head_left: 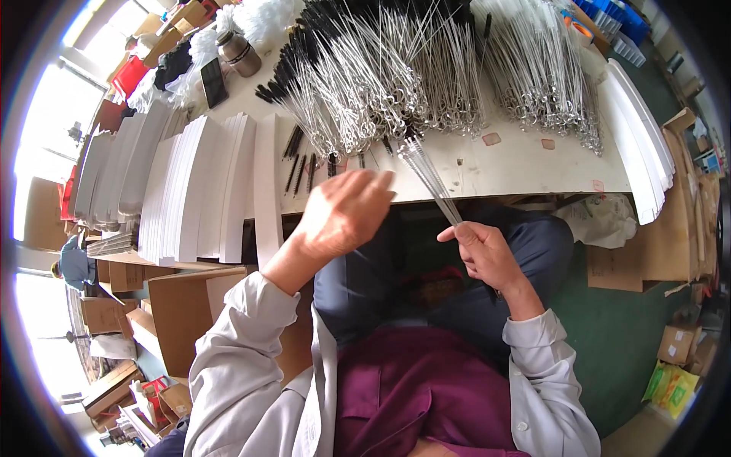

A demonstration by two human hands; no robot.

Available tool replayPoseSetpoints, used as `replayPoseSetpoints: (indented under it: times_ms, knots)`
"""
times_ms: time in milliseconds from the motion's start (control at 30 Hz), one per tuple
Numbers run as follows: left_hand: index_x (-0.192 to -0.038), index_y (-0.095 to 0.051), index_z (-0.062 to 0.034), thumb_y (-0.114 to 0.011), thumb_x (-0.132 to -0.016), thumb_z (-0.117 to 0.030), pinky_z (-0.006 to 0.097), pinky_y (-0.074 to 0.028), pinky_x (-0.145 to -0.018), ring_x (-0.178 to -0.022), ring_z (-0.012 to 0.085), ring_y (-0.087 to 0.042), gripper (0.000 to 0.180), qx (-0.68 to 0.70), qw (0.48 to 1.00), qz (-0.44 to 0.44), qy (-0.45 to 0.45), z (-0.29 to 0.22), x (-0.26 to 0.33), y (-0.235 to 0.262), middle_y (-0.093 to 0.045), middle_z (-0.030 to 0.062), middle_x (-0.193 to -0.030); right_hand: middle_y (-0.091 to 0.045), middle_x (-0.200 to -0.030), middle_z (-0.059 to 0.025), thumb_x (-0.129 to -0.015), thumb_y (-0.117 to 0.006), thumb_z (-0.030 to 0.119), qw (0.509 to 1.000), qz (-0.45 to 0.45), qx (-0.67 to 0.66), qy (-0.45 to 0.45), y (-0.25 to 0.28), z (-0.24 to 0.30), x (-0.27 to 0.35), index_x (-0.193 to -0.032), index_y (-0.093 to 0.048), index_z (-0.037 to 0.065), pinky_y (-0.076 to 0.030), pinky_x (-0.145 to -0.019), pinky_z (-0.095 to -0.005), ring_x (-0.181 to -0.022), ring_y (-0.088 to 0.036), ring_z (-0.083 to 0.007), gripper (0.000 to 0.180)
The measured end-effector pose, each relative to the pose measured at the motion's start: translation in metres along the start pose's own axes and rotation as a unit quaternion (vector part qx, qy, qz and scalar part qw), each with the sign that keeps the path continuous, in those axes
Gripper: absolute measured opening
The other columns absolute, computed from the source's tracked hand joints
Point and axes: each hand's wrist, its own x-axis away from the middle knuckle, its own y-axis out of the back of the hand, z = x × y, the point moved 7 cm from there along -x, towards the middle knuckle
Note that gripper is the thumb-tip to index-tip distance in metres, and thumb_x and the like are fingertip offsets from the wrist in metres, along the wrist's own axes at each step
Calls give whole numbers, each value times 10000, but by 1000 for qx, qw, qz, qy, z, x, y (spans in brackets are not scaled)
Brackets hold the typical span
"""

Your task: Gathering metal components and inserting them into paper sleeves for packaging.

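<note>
My right hand (pixel 487 255) is closed around a slim bundle of wire brushes (pixel 430 179). Their looped metal ends point up and away over the table's front edge, and dark tips show below the hand. To its left, my left hand (pixel 350 209) hovers over the near edge with fingers curled and blurred by motion; whether it holds anything is hidden. Beyond both hands lies a large pile of wire brushes (pixel 381 84) with black bristles and looped wire ends. Several short black brushes (pixel 292 143) lie loose on the tabletop beyond my left hand.
A second pile of wire brushes (pixel 533 76) lies at the right of the table (pixel 525 171). White folded cartons (pixel 186 190) stand stacked at left, with more white strips (pixel 640 145) at right. A phone (pixel 214 82) and brown flask (pixel 239 53) sit at back left.
</note>
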Motion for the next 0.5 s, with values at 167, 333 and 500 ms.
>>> replayPoseSetpoints:
  times_ms: [167,333,500]
  knots:
    - [-1062,-682,17,-752,-918,-319,490,-572,-757,-872,415,-710,372,-194,925,67,319,84,54,48,-718,219,-992,-362,-592,93,-1123,-495,378,999,-23,21,41,6,-3,-1,-1105,-698,-5,-270,-416,-209,-469,-292,1,434]
    - [-975,-668,70,-758,-903,-468,489,-571,-789,-882,418,-728,550,-244,810,228,482,111,100,58,-722,268,-929,-336,-573,101,-1117,-498,416,1000,-5,29,-6,6,-8,-1,-1020,-706,-2,-280,-434,-220,-477,-312,-2,476]
    - [-965,-686,94,-818,-826,-516,464,-581,-832,-891,415,-741,640,-172,776,276,540,116,127,47,-739,277,-921,-334,-582,106,-1114,-491,440,998,4,64,-1,-3,-7,-5,-989,-701,6,-264,-438,-221,-487,-296,2,498]
